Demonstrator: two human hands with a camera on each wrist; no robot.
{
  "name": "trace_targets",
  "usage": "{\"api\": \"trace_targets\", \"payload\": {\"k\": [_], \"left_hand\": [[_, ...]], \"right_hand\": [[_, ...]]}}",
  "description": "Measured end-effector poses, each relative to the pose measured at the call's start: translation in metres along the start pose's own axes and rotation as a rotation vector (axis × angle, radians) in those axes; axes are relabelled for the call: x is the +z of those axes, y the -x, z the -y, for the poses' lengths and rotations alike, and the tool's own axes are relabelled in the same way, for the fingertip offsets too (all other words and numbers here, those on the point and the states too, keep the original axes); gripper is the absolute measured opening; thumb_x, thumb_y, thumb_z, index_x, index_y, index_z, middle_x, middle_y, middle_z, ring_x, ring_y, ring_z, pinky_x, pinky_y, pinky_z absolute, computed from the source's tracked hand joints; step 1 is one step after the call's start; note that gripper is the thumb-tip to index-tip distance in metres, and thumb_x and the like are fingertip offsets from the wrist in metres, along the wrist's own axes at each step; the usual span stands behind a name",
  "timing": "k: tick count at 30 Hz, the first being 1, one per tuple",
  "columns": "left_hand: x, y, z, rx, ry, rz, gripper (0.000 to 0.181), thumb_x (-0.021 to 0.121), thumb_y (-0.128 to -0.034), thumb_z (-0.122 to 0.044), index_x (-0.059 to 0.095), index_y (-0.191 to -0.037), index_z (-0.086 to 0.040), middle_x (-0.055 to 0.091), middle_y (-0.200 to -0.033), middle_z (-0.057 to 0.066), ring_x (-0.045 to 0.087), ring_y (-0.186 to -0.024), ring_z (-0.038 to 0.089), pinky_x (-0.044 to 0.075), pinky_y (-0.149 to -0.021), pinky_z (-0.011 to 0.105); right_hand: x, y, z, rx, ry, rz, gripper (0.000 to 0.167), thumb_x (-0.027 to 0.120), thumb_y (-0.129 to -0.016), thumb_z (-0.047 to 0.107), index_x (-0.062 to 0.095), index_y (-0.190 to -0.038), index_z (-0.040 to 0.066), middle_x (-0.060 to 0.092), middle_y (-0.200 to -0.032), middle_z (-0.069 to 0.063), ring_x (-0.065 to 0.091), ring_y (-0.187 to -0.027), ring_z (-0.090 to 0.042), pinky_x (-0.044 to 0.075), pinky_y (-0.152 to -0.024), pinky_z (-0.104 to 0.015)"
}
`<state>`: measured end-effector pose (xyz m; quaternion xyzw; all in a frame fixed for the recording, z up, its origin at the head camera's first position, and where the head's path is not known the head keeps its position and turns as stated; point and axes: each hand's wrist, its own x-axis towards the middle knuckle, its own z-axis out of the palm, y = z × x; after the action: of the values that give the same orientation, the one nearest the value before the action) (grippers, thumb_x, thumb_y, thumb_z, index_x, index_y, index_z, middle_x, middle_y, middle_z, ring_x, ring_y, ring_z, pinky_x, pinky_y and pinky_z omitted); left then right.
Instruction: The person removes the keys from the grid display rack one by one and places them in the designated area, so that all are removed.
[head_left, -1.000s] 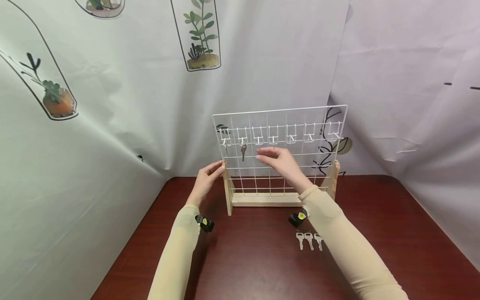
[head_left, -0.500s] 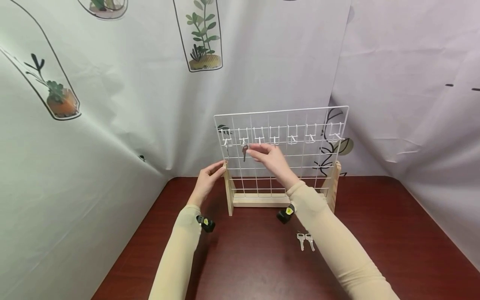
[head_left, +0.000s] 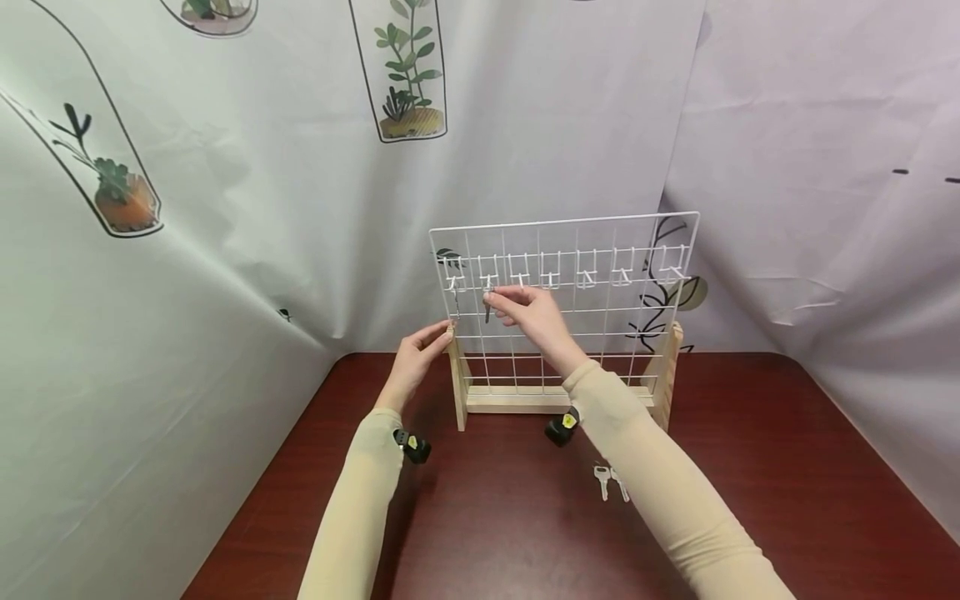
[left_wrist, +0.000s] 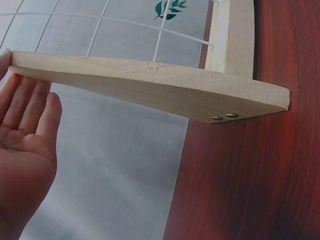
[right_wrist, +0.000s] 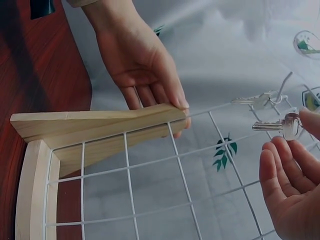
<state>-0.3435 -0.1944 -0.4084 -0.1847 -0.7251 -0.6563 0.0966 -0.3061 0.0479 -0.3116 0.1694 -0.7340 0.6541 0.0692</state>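
Keys (head_left: 603, 485) lie on a reddish-brown table (head_left: 502, 517); plant-printed cloth (head_left: 570, 125) hangs behind

A white wire grid (head_left: 564, 221) in a pale wooden stand (head_left: 517, 401) stands toward the back of a reddish-brown surface (head_left: 495, 517), before a pale printed fabric backdrop (head_left: 562, 108). White wire hooks (head_left: 551, 279) line its upper part. One silver metal key (right_wrist: 250, 100) is at the leftmost hook; another silver key (right_wrist: 287, 127), in the right hand (head_left: 534, 318), is near the second. The left hand (head_left: 411, 357) is at the stand's left post. Two flat metal keys (head_left: 602, 481) lie in front, toward the right.
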Motion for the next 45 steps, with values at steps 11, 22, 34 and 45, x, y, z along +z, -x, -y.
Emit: {"api": "trace_targets", "payload": {"k": [11, 22, 34, 45], "left_hand": [[-0.001, -0.002, -0.003, -0.044, 0.012, 0.012, 0.043, 0.066, -0.0996, -0.017, 0.060, -0.138, 0.000, 0.060, -0.138, 0.016, 0.059, -0.122, 0.011, 0.047, -0.099, 0.024], [0.003, 0.009, -0.032, -0.049, 0.002, 0.025, 0.041, 0.066, -0.0992, -0.013, 0.060, -0.136, 0.004, 0.060, -0.137, 0.020, 0.061, -0.119, 0.012, 0.049, -0.099, 0.027], [-0.001, 0.000, -0.001, -0.047, 0.001, 0.004, 0.043, 0.067, -0.0993, -0.020, 0.061, -0.138, -0.002, 0.062, -0.137, 0.014, 0.061, -0.119, 0.012, 0.049, -0.100, 0.027], [0.003, 0.009, -0.032, -0.065, -0.007, 0.021, 0.041, 0.066, -0.0994, -0.014, 0.060, -0.137, 0.003, 0.062, -0.136, 0.017, 0.061, -0.117, 0.012, 0.050, -0.099, 0.028]], "right_hand": [[0.004, -0.003, 0.003, -0.015, -0.010, -0.032, 0.035, 0.070, -0.097, 0.028, 0.072, -0.116, 0.000, 0.073, -0.112, -0.014, 0.070, -0.091, -0.024, 0.057, -0.087, -0.039], [0.005, -0.002, 0.006, -0.016, -0.092, -0.026, 0.029, 0.070, -0.097, 0.019, 0.071, -0.115, -0.004, 0.074, -0.109, -0.017, 0.069, -0.087, -0.021, 0.057, -0.083, -0.033], [0.010, 0.006, 0.005, -0.028, -0.211, -0.072, 0.028, 0.073, -0.094, 0.014, 0.071, -0.112, -0.007, 0.074, -0.100, -0.012, 0.068, -0.077, -0.013, 0.058, -0.080, -0.031], [0.015, 0.017, 0.010, -0.070, -0.245, -0.068, 0.028, 0.073, -0.095, 0.014, 0.072, -0.114, -0.006, 0.074, -0.106, -0.013, 0.069, -0.084, -0.025, 0.059, -0.080, -0.033]]}}
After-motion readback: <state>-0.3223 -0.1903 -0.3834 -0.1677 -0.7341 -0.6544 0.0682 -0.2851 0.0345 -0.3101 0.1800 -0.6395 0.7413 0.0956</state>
